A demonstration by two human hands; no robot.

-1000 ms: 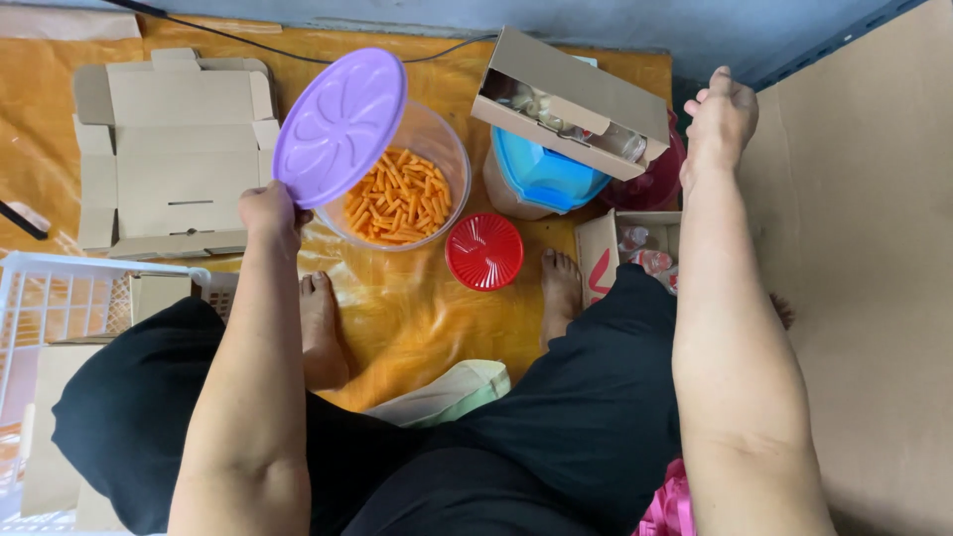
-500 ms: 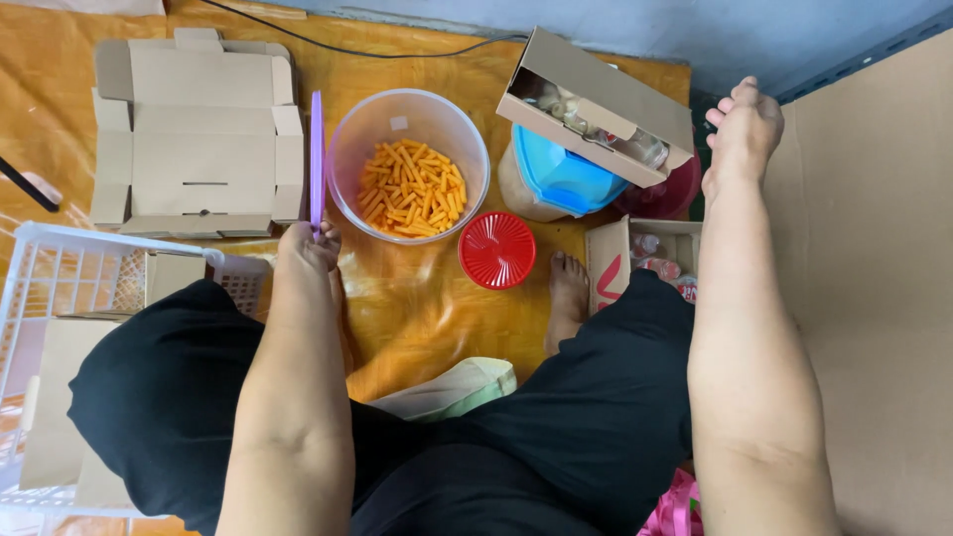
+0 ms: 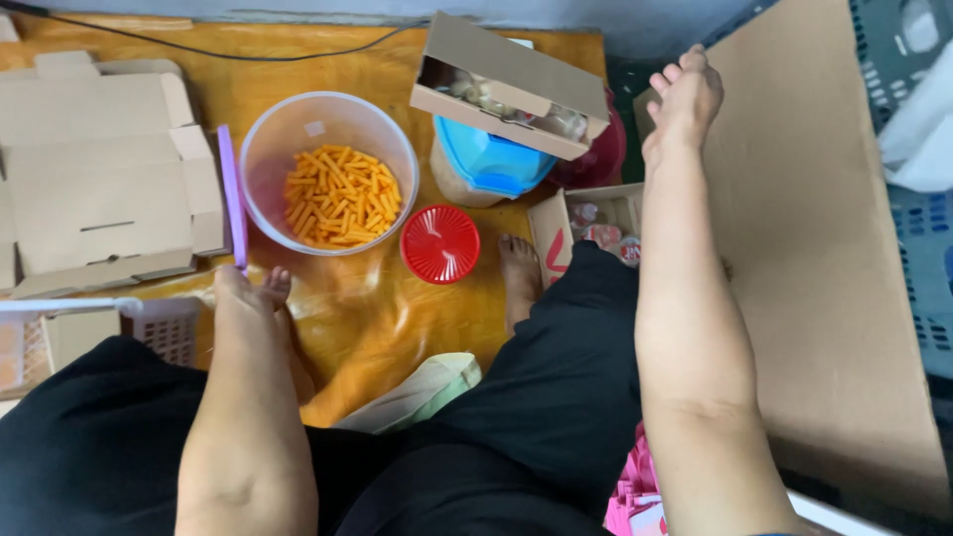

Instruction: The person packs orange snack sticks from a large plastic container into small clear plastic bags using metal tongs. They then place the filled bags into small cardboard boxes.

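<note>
Two hands: left [image 3: 246, 290] pinches purple lid [image 3: 231, 195] edge-on beside tub [image 3: 328, 171]; right [image 3: 685, 99] spread empty

1 head camera looks steeply down, close over the floor mat [image 3: 387, 318].

1. You've got a red lid [image 3: 440, 243] on the orange mat [image 3: 377, 308], just right of the tub.
2. Blue-lidded jar [image 3: 489, 164] w/ open cardboard box [image 3: 511, 84] atop.
3. Flat cardboard box [image 3: 94, 179] far left; white basket [image 3: 99, 318] below it.
</note>
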